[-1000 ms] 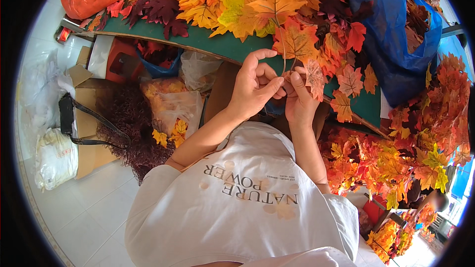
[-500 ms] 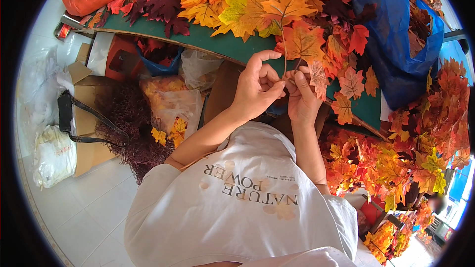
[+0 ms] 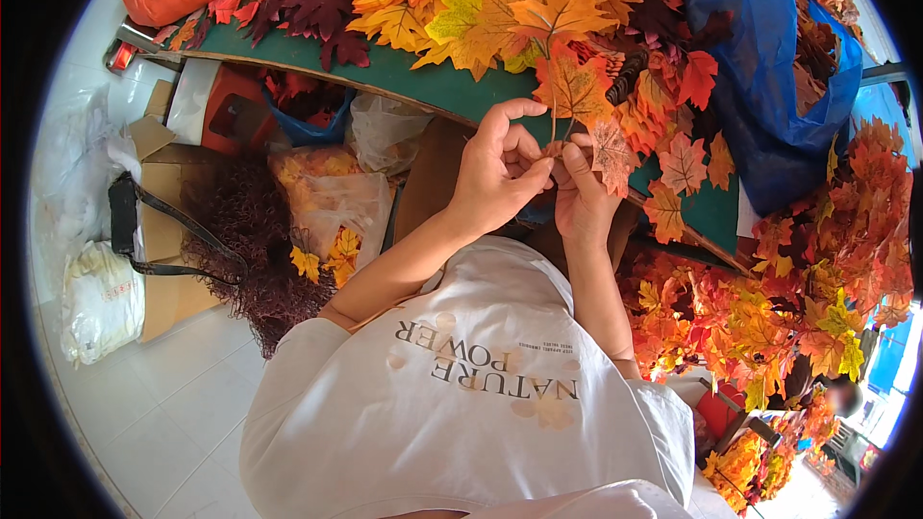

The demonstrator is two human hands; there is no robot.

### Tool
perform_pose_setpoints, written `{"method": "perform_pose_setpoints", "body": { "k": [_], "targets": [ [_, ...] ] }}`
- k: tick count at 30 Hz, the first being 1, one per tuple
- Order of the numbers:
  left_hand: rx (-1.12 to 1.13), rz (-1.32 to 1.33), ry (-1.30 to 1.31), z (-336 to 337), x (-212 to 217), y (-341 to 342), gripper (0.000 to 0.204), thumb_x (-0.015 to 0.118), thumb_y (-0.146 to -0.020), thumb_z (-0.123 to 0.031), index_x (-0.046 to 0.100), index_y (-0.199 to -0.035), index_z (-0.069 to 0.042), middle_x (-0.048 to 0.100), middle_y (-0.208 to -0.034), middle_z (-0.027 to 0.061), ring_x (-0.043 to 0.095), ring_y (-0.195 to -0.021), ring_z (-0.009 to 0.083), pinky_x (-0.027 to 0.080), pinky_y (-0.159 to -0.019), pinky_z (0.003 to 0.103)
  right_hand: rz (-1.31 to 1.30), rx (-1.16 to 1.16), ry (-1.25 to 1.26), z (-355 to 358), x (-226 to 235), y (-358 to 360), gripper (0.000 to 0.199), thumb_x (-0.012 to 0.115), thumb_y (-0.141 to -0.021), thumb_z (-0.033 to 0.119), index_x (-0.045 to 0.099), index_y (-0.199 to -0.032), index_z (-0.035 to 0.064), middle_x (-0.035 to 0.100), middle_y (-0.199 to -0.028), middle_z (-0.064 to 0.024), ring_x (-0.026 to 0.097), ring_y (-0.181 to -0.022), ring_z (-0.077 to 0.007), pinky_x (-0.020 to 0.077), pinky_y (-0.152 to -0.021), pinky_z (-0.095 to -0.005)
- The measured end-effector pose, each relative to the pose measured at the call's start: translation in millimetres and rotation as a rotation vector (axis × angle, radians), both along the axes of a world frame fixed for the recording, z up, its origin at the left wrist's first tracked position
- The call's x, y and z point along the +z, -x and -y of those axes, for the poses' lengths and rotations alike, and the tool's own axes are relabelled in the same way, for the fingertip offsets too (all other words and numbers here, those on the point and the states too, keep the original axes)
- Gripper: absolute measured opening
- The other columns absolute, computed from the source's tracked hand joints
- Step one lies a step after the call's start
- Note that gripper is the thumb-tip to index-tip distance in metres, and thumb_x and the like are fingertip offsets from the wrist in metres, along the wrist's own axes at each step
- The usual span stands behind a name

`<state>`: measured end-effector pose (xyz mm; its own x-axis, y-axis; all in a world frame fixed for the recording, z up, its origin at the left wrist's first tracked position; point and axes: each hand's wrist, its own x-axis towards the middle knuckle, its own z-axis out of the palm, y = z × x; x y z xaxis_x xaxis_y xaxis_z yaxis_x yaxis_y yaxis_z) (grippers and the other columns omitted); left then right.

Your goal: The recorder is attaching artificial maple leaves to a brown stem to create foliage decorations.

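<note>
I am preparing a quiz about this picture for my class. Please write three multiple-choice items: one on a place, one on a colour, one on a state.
1. Where is the blue plastic bag?
A. at the right end of the green table
B. on the floor at the left
C. on the person's lap

2. What colour is the table top under the leaves?
A. white
B. green
C. black

3. How is the leaf sprig held?
A. it lies loose on the floor
B. it hangs from a hook
C. both hands pinch its stem

Key: 1 A, the bag lies on the table's right end among leaves. 2 B, bare green shows along the table's edge. 3 C, the left hand and the right hand meet at the stem below the orange leaves.
</note>
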<state>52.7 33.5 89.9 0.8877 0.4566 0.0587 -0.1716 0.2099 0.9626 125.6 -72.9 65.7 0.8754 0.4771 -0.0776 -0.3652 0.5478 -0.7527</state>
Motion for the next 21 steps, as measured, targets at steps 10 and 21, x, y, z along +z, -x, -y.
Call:
{"method": "perform_pose_setpoints", "body": {
  "k": [10,21],
  "targets": [
    [-0.001,-0.026,-0.101,0.3,1.3,-0.9,0.053,0.059,-0.078,0.012,0.038,-0.124,-0.004,0.053,-0.073,0.0022,0.058,-0.063,0.0079,0.053,-0.060,0.021,-0.215,0.162,-0.159,6.6,-15.4,-7.4,0.015,0.058,-0.086,0.000,0.056,-0.100,0.0018,0.063,-0.088,-0.0135,0.065,-0.078,-0.0219,0.0566,-0.067,-0.0304],
    [0.034,-0.004,-0.119,-4.6,-3.1,-3.2,0.046,0.058,-0.079,0.012,0.041,-0.120,-0.001,0.054,-0.074,0.0026,0.058,-0.067,0.0075,0.053,-0.062,0.022,0.102,0.039,0.058,-4.4,-4.1,0.0,0.014,0.061,-0.084,-0.002,0.057,-0.097,0.0011,0.064,-0.088,-0.0101,0.063,-0.077,-0.0177,0.0530,-0.068,-0.0264]
  ]
}}
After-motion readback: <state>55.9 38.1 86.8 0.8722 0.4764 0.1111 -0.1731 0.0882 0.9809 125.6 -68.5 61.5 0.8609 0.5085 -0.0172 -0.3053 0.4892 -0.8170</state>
